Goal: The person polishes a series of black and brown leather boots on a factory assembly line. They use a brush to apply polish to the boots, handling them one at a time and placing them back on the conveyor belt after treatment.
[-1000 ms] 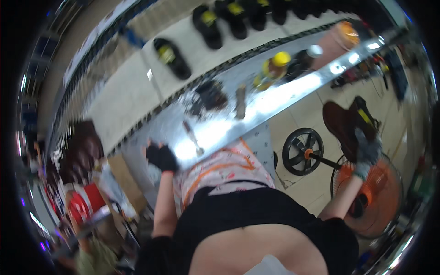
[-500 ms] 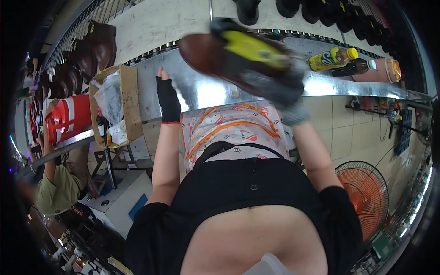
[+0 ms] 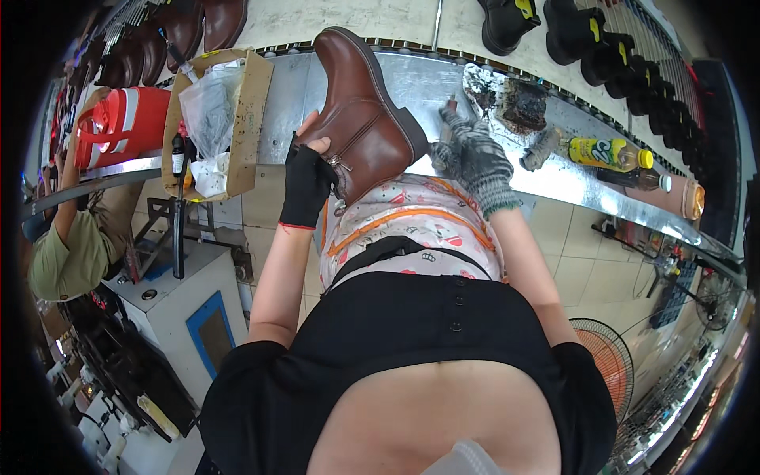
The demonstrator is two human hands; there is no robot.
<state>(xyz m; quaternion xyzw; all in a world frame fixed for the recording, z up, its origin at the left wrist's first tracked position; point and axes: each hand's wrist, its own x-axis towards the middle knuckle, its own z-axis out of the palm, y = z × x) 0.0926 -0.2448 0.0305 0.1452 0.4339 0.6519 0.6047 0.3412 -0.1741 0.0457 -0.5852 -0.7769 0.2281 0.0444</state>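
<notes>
My left hand point(image 3: 309, 178), in a black fingerless glove, grips a brown leather boot point(image 3: 368, 146) by its shaft, with the thumb beside the side zipper. The boot lies tilted over the metal bench point(image 3: 289, 103), its toe pointing away from me and its dark sole facing right. Over the bench to the right of the heel is my right hand point(image 3: 481, 162) in a grey knit glove stained black. Its fingers look stretched out and apart from the boot. A small brown tip shows at the forefinger's end; I cannot tell what it is.
Beyond my right hand lie a stained white cloth point(image 3: 477, 83) and a blackened block point(image 3: 524, 104). Bottles point(image 3: 606, 153) lie at the right. A cardboard box point(image 3: 252, 119) and red jug point(image 3: 134, 127) stand left. Black boots point(image 3: 574, 36) line the far shelf.
The boot has passed from my right hand to my left and turned so that its toe points away. My right hand has let go of it and come down over the bench.
</notes>
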